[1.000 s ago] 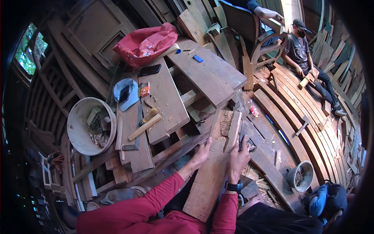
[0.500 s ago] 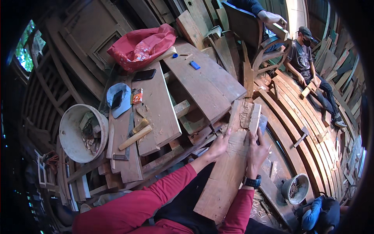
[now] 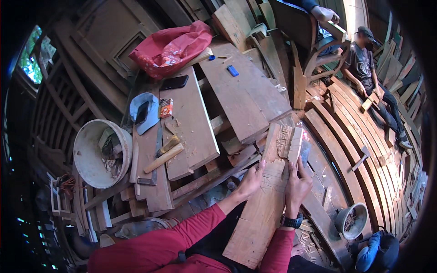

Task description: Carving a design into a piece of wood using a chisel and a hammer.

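Observation:
A long wooden board (image 3: 257,218) slopes up from my lap, its far end rough and chipped, with a split or cut strip along the right side. My left hand (image 3: 250,183) grips the board's left edge, thumb pointing up along it. On the opposite edge my right hand (image 3: 298,187) is closed around the wood just below the strip, with a dark watch (image 3: 291,221) on that wrist. Left of the board, a chisel with a yellowish handle (image 3: 168,145) and a pale wooden stick (image 3: 164,158) lie on the workbench (image 3: 191,136).
On the bench are a red bag (image 3: 170,48), phone (image 3: 175,82), light-blue cap (image 3: 144,113) and blue lighter (image 3: 232,70). A whitish bucket (image 3: 102,154) stands left. Curved beams (image 3: 337,150), a hammer (image 3: 361,158) and a nail bucket (image 3: 351,221) lie right. Two people are at the back right.
The board's upper end has dropped slightly toward me, both hands still gripping it. My view has shifted a little, so the bench and surroundings appear farther right.

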Available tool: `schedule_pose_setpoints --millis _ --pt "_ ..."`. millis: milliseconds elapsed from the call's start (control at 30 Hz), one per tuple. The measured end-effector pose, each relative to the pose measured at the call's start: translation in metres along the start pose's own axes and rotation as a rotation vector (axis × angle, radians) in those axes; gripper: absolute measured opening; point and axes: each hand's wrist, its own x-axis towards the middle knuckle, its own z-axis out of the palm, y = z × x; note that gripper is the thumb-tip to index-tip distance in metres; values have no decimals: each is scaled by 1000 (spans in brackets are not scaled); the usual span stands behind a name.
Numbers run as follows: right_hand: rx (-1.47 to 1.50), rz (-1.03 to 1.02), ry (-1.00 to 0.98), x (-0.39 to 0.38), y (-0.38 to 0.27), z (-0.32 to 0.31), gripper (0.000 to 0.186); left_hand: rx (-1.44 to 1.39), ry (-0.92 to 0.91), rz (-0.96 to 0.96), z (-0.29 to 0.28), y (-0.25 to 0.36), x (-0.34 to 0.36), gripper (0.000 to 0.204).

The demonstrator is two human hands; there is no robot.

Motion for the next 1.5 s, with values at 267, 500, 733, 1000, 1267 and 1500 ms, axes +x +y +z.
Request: schedule_pose_setpoints --millis 267,500,733,1000,1267,1500 --pt "17 53 29 -35 -1 4 41 -29 20 97 -17 -18 -16 63" --pt "-133 -51 -34 -75 12 12 38 102 239 111 -23 -42 -56 71" --pt "-200 -107 -80 -106 26 30 35 62 258 71 -54 -52 -88 70" --pt "-270 -99 -107 -114 13 51 38 54 230 44 -87 -59 -76 60" --pt "-339 -165 -105 -118 44 48 38 13 176 41 -65 -112 -63 60" --pt "-323 21 -105 -110 65 43 36 26 18 -152 -49 -109 -54 62"
